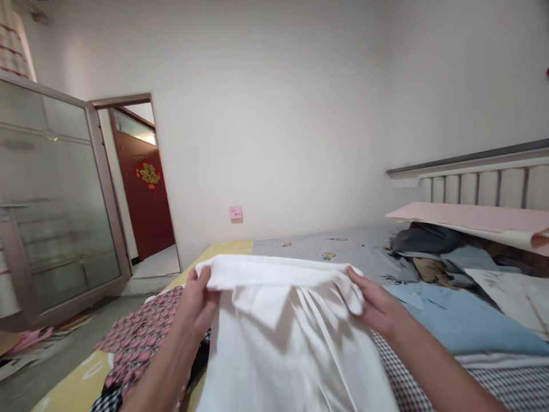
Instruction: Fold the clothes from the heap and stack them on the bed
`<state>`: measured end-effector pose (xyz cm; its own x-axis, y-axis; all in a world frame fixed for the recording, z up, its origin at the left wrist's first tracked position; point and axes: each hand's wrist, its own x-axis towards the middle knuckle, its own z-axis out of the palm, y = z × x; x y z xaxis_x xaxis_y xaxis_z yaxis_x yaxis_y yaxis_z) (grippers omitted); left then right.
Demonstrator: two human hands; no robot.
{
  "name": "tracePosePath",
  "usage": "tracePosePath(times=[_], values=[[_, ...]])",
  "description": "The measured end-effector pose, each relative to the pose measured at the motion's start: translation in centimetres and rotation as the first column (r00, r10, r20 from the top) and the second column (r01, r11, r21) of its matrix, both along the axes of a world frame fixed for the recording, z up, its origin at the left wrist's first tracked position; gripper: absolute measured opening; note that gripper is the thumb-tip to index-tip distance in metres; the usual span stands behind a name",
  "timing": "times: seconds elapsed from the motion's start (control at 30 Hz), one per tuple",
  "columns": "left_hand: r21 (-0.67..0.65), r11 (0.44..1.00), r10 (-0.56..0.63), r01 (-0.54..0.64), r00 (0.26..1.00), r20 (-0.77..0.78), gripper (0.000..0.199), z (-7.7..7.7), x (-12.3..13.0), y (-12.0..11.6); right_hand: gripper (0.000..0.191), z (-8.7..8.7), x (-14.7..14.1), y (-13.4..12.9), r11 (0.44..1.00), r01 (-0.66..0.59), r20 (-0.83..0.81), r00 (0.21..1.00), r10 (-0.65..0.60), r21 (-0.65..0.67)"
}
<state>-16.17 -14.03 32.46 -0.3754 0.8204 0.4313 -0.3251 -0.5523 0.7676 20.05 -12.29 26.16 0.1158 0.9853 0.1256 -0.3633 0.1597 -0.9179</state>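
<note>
Starting on the far left, a glass-panelled aluminium door stands angled into the room, and past it, through the doorway, a red door carries a round decoration. On the wall, a small pink switch plate sits just above the bed, whose yellow sheet runs along the near side. There's a pink patterned fabric lying on it, right beside the left hand.

And here's the action in the middle! The left hand's grip is closed, fingers curled around the gathered top edge of a white cloth. That cloth spans the space between both hands, its pleats falling toward the person over the bed. The right hand has its grip pinched on the cloth's other end, fingers spread a little across the fold.

Moving right, a blue shirt lies flat just beside that hand, with dark clothing heaped beyond it. A sheet of pink board leans over the pile, right under the pale slatted headboard.
</note>
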Motion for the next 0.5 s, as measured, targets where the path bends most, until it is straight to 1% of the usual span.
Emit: tracePosePath(times=[0.03, 0.07, 0.1, 0.13, 0.17, 0.2, 0.23, 0.27, 0.3, 0.33, 0.37, 0.4, 0.43, 0.5], values=[[0.017, 1.0, -0.014, 0.013, 0.999, 0.033, 0.032, 1.8, 0.2, 0.5, 0.032, 2.1, -0.1, 0.4, 0.998, -0.057, -0.086, 0.995, 0.056, -0.001], [0.037, 0.999, -0.024, 0.022, 0.998, 0.052, 0.036, 3.7, 0.6, 1.1, 0.021, 4.3, -0.3, 0.9, 0.996, -0.083, -0.167, 0.982, 0.085, 0.019], [0.07, 0.997, -0.035, 0.03, 0.998, 0.06, 0.038, 5.6, 0.9, 1.7, 0.012, 6.5, -0.5, 1.6, 0.996, -0.055, -0.232, 0.97, 0.068, 0.065], [0.121, 0.992, -0.05, 0.042, 0.997, 0.066, 0.039, 7.3, 1.3, 2.1, 0.008, 8.5, -0.7, 2.2, 0.993, -0.031, -0.266, 0.962, 0.061, 0.117], [0.182, 0.981, -0.072, 0.059, 0.995, 0.063, 0.04, 8.7, 1.6, 2.5, 0.007, 10.1, -0.7, 2.8, 0.982, -0.002, -0.288, 0.956, 0.058, 0.19], [0.244, 0.967, -0.095, 0.078, 0.994, 0.059, 0.041, 9.5, 1.8, 2.7, 0.007, 11.2, -0.5, 3.4, 0.965, 0.012, -0.297, 0.952, 0.068, 0.26], [0.293, 0.952, -0.113, 0.094, 0.992, 0.051, 0.043, 9.7, 1.8, 2.9, 0.009, 11.7, -0.2, 3.9, 0.949, 0.018, -0.299, 0.951, 0.082, 0.316], [0.314, 0.943, -0.125, 0.107, 0.991, 0.04, 0.044, 9.3, 1.8, 3.0, 0.014, 11.4, 0.3, 4.4, 0.938, 0.017, -0.291, 0.952, 0.091, 0.346], [0.295, 0.949, -0.126, 0.113, 0.992, 0.027, 0.044, 8.1, 1.7, 3.2, 0.017, 10.4, 0.7, 4.9, 0.94, 0.013, -0.275, 0.957, 0.087, 0.34], [0.228, 0.968, -0.116, 0.109, 0.993, 0.02, 0.044, 6.3, 1.5, 3.5, 0.02, 8.7, 1.2, 5.4, 0.958, 0.005, -0.252, 0.965, 0.07, 0.285], [0.13, 0.986, -0.103, 0.1, 0.995, 0.015, 0.043, 3.9, 1.3, 3.9, 0.022, 6.4, 1.5, 5.9, 0.98, -0.001, -0.225, 0.973, 0.046, 0.197], [-0.001, 0.996, -0.087, 0.087, 0.996, 0.015, 0.041, 1.2, 1.2, 4.3, 0.022, 3.6, 1.6, 6.4, 0.997, 0.012, -0.2, 0.98, 0.005, 0.081], [-0.15, 0.986, -0.067, 0.071, 0.997, 0.03, 0.038, -1.9, 1.1, 4.7, 0.023, 0.6, 1.6, 6.9, 0.999, 0.015, -0.174, 0.985, -0.023, -0.046], [-0.32, 0.946, -0.039, 0.052, 0.998, 0.047, 0.03, -8.1, 1.1, 5.5, 0.026, -5.8, 1.2, 7.4, 0.984, 0.019, -0.136, 0.99, -0.043, -0.175]])
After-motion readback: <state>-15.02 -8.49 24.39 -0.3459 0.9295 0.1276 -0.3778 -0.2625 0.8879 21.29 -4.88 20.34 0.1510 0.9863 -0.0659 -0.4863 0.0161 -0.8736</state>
